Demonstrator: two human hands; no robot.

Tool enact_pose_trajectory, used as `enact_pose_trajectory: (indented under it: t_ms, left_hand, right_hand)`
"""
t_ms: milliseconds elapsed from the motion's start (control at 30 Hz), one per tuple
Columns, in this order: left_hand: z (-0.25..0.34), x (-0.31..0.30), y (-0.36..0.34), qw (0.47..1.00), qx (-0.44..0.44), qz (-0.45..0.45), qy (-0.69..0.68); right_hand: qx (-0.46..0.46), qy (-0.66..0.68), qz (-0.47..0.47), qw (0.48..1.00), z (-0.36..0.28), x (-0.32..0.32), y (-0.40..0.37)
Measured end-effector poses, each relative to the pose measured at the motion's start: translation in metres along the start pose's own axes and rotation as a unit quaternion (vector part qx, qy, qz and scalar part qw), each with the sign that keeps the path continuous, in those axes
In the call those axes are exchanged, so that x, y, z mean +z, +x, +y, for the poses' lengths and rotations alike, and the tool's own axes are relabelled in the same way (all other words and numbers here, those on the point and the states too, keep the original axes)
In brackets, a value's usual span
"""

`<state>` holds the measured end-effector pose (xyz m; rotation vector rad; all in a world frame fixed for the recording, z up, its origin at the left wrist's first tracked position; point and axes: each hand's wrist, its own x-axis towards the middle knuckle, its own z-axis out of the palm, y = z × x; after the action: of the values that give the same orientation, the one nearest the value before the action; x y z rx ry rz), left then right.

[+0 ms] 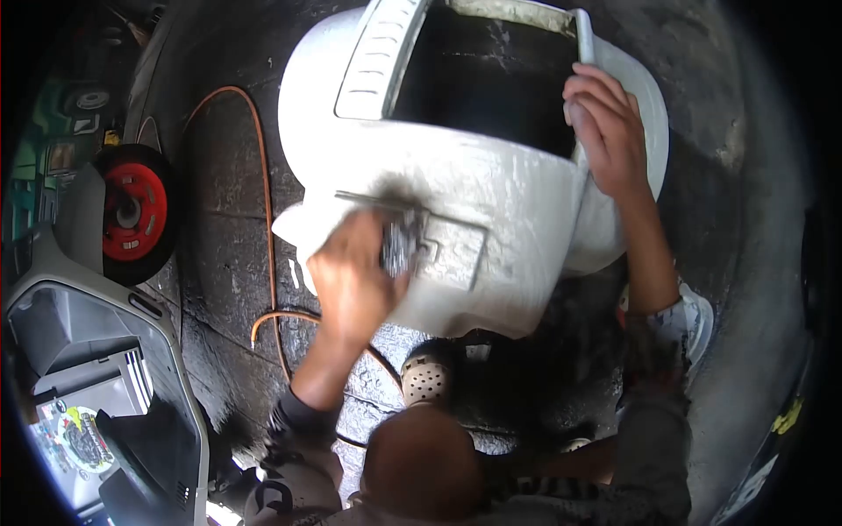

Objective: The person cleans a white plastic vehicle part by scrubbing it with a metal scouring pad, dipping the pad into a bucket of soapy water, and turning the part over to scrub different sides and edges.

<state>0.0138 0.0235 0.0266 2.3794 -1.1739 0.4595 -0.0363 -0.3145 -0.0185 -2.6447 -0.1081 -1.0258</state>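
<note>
In front of me stands a large white moulded shell with a wide dark opening at its top and a vented strip along one side. My left hand is closed around a grey, bristly-looking thing, smeared by motion, against the shell's front face. Beside it is a raised rectangular panel; a dark smudge shows above the hand. My right hand grips the right rim of the opening, its fingers curled over the edge.
An orange hose loops over the dark, wet-looking floor. At left are a red wheel with a black tyre and a grey plastic body. A beige clog is below the shell.
</note>
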Motion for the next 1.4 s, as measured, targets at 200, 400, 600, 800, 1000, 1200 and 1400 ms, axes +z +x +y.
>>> enact_pose_trajectory:
  t_ms: [200,400,600,800,1000,1200,1400]
  left_hand:
    - [0.006,-0.007,-0.009,1.000,0.028,0.012,0.007]
    - [0.009,-0.007,0.012,0.988,-0.075,-0.101,0.092]
    - [-0.001,-0.004,0.017,0.996,-0.038,-0.049,0.070]
    - [0.016,-0.016,-0.020,0.995,-0.009,-0.063,0.080]
    - [0.005,-0.009,-0.005,0.995,-0.046,-0.078,0.050]
    - [-0.027,-0.027,-0.088,0.975,-0.154,-0.030,-0.160]
    - [-0.022,-0.040,-0.063,0.897,-0.294,0.142,-0.298]
  right_hand:
    - [0.001,-0.010,0.010,1.000,-0.005,-0.001,-0.002]
    - [0.004,0.031,0.013,0.999,-0.011,0.002,-0.001]
    - [-0.013,0.001,0.040,0.999,-0.002,0.007,0.000]
    - [-0.012,-0.010,0.045,0.999,-0.006,0.007,-0.006]
    - [-0.014,0.000,0.052,0.999,-0.005,0.008,-0.008]
    - [0.018,0.011,0.029,0.999,-0.013,0.002,-0.004]
    - [0.007,0.005,0.025,1.000,-0.014,0.002,-0.001]
